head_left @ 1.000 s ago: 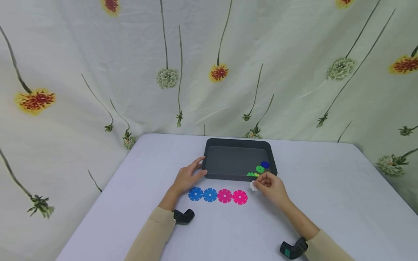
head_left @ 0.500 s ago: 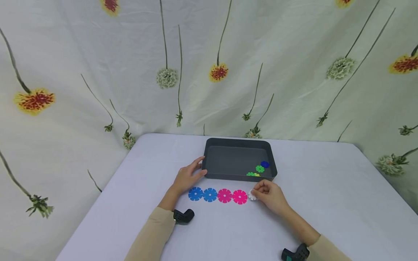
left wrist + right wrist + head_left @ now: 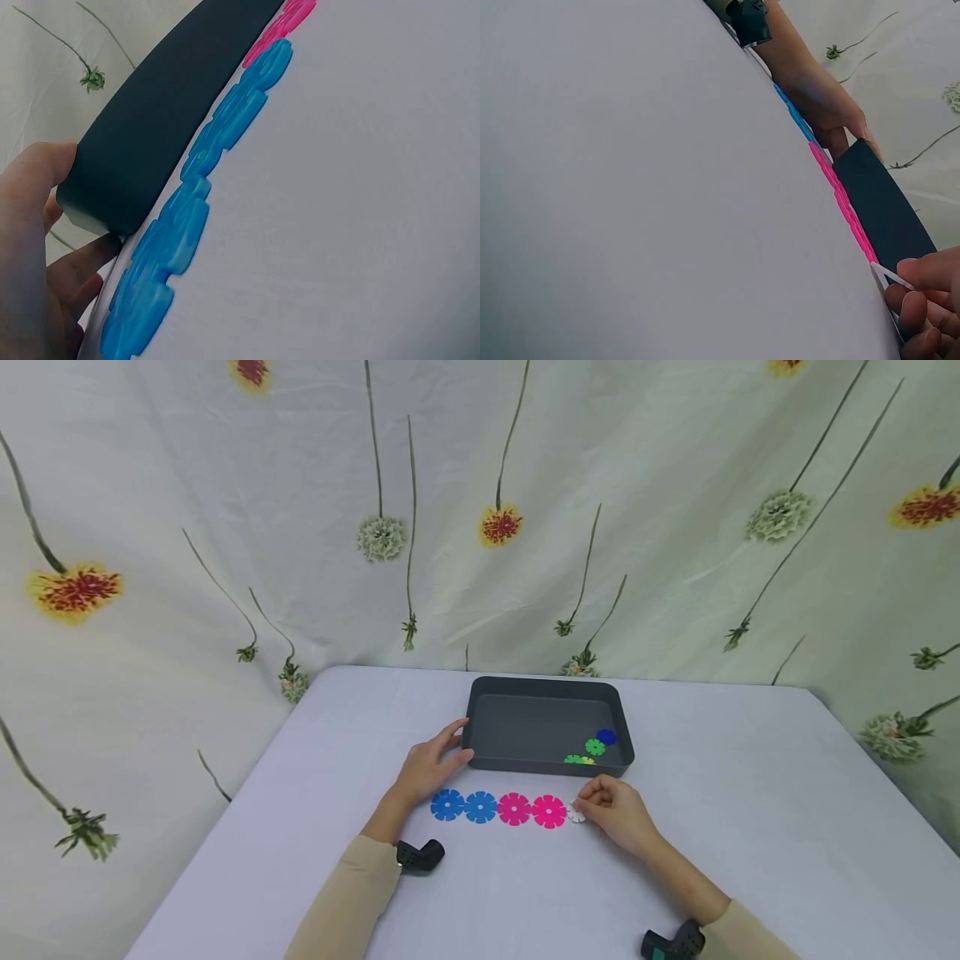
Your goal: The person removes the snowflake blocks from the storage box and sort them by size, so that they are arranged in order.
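Two blue discs (image 3: 480, 814) and two pink discs (image 3: 513, 816) lie in a row before the tray (image 3: 543, 727); at the row's right end the right hand (image 3: 618, 814) pinches the white disc (image 3: 574, 816), tilted, by its right side, presumably leaving its left edge free to meet the pink. The left hand (image 3: 423, 772), fingers spread, touches the tray's left end, perhaps steadying it.

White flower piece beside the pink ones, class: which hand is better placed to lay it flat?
Probably the right hand: it pinches the white flower piece beside the pink pieces, while the left hand rests against the tray near the blue pieces.
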Motion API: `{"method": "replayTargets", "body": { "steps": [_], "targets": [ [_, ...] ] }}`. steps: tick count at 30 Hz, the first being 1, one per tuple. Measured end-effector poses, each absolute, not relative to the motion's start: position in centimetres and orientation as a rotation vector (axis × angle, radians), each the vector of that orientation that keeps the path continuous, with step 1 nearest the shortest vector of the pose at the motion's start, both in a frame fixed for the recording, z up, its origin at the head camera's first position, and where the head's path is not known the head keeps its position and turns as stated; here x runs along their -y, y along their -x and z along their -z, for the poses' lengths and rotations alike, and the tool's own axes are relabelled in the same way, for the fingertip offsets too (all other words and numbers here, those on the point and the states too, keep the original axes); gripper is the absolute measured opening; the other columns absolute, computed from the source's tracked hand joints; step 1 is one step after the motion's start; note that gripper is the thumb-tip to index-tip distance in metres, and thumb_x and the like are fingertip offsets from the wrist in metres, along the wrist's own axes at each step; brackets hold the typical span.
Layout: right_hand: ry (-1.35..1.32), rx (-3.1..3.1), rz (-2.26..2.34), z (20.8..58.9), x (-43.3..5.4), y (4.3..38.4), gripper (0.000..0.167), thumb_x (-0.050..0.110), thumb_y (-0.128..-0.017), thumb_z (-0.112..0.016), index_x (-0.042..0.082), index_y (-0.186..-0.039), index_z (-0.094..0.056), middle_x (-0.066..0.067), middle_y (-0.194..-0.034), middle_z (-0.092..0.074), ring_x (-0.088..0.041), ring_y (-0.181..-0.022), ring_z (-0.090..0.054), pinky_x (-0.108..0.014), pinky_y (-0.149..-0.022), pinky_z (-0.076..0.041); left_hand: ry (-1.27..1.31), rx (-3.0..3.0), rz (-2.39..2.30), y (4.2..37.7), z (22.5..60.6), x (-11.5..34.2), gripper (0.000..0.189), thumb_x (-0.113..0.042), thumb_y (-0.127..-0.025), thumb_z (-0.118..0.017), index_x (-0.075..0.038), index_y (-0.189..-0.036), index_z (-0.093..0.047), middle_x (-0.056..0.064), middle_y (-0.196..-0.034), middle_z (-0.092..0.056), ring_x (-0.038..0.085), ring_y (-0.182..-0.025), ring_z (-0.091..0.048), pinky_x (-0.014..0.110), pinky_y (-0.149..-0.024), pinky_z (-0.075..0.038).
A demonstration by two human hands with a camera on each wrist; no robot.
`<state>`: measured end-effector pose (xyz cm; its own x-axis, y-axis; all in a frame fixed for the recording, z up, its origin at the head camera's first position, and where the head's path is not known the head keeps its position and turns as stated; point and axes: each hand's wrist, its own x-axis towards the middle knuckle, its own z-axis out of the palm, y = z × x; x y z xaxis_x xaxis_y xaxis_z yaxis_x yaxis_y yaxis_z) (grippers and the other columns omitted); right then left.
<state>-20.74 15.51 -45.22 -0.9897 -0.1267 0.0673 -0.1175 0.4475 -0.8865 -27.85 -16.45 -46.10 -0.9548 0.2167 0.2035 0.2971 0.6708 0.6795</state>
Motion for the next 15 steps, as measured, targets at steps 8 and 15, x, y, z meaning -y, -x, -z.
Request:
{"method": "replayTargets", "body": {
  "steps": [8,15],
  "targets": [
    [0.243,-2.76,1.527,45.3,-15.55,20.68,0.011,0.004,-0.085,-0.073,0.003,-0.088,-0.063,0.002,-0.064,-0.056,-0.013,-0.057,-0.05,-0.021,-0.051,-0.041,0.434,2.791,1.145,28.0,46.28,16.37,0.063,-0.051,-0.095,-0.054,-0.026,-0.151,-0.038,0.011,-0.138,-0.056,0.037,-0.135,-0.042,0.065,-0.108,-0.021],
    [0.283,-2.803,1.459,45.33,-15.46,20.63,0.011,0.005,-0.085,-0.073,0.004,-0.087,-0.062,0.002,-0.061,-0.053,-0.013,-0.056,-0.049,-0.021,-0.051,-0.039,0.439,2.784,1.146,28.05,46.25,16.56,0.063,-0.05,-0.095,-0.055,-0.026,-0.15,-0.039,0.012,-0.137,-0.057,0.039,-0.134,-0.042,0.065,-0.109,-0.021]
  ]
}}
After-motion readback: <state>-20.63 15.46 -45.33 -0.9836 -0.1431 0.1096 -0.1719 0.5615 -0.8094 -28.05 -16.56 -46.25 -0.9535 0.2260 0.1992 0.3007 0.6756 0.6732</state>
